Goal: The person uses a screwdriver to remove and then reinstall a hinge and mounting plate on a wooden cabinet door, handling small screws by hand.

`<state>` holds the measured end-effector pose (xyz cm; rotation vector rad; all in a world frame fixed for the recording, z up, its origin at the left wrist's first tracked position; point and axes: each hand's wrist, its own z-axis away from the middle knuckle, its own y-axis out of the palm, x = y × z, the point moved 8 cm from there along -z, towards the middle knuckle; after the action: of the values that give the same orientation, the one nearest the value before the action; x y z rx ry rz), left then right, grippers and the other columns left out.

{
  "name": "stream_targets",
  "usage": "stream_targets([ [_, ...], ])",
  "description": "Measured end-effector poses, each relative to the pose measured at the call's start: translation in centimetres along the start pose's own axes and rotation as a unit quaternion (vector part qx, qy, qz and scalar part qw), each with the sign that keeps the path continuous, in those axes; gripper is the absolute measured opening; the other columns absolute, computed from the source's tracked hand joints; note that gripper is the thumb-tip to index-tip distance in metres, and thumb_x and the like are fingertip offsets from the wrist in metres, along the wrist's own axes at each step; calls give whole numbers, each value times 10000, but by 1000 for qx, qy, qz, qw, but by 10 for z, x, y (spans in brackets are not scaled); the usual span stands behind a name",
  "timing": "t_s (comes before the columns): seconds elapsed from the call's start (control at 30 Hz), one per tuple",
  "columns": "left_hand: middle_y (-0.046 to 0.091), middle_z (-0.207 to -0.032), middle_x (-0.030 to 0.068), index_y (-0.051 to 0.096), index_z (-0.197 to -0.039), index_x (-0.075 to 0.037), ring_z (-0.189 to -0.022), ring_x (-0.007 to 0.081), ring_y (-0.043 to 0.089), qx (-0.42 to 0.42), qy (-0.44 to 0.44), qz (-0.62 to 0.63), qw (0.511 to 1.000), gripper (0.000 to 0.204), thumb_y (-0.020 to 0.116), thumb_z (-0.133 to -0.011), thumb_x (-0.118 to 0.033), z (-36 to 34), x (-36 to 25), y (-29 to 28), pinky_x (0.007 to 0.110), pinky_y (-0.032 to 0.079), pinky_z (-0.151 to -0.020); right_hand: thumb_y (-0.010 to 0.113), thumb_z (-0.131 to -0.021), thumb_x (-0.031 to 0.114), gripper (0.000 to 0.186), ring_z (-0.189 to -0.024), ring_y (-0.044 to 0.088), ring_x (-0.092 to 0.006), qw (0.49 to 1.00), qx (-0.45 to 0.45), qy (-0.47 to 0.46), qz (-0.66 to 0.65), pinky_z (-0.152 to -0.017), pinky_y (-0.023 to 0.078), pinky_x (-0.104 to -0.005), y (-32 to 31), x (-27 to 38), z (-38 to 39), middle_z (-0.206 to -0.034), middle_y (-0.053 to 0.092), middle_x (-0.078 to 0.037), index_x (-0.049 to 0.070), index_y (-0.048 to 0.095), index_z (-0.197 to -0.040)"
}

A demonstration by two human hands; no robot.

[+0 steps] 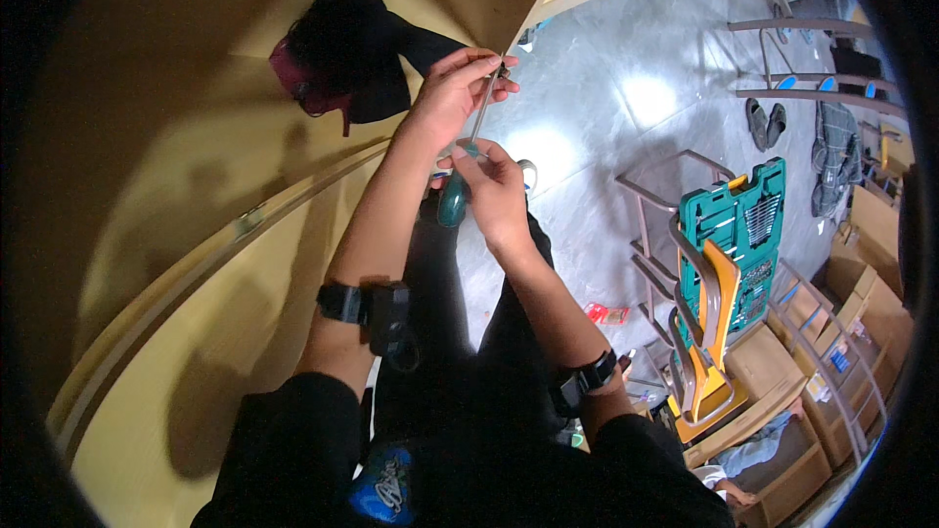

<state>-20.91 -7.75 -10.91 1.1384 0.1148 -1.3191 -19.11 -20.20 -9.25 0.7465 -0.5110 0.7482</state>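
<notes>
In my right hand (494,186) is a screwdriver with a green handle (452,200), held upright in the picture along the wooden edge. My left hand (460,88) is closed around the upper end of its metal shaft (483,106), where there is a small dark piece too small to make out. A dark cloth with a maroon part (347,54) lies on the pale wooden surface (156,332) to the left of my hands. Something light behind my right fingers is partly hidden.
A green tool case (743,205) rests on yellow chairs (719,298) at the right. Slippers (766,122), a plaid cloth (833,161) and a red packet (606,313) are on the grey floor. Cardboard and wooden pieces (861,244) crowd the right. Another person's hand (736,494) shows at lower right.
</notes>
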Motion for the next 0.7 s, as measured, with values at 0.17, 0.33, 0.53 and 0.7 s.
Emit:
stream_targets([
  [0.17, 621, -1056, 160, 528, -1011, -6, -821, 230, 645, 26, 16, -77, 997, 137, 510, -912, -100, -29, 6, 13, 287, 515, -721, 595, -890, 112, 233, -644, 603, -118, 995, -25, -88, 34, -569, 463, -219, -14, 8, -23, -811, 631, -75, -40, 526, -1053],
  [0.33, 612, -1071, 184, 512, -1030, 5, -825, 258, 655, 81, 56, -16, 995, 161, 484, -932, -119, -44, -12, 20, 288, 528, -703, 606, -886, 105, 246, -646, 593, -91, 991, -20, -126, 38, -570, 455, -202, -1, 27, -40, -805, 628, -55, -33, 525, -1073],
  [0.53, 601, -1087, 209, 538, -1059, 21, -855, 294, 653, 161, 118, 9, 980, 241, 411, -963, -160, -50, -41, 38, 321, 534, -732, 613, -877, 77, 252, -622, 579, -83, 977, -45, -194, 80, -540, 451, -206, 8, 46, -49, -783, 614, -46, -46, 522, -1077],
  [0.7, 622, -952, 150, 543, -1044, 26, -829, 285, 649, 141, 119, 33, 982, 215, 432, -951, -134, -63, -49, 41, 311, 527, -746, 609, -877, 67, 255, -629, 586, -91, 966, -72, -226, 102, -546, 470, -219, 15, 59, -51, -788, 616, -56, -52, 523, -1086],
])
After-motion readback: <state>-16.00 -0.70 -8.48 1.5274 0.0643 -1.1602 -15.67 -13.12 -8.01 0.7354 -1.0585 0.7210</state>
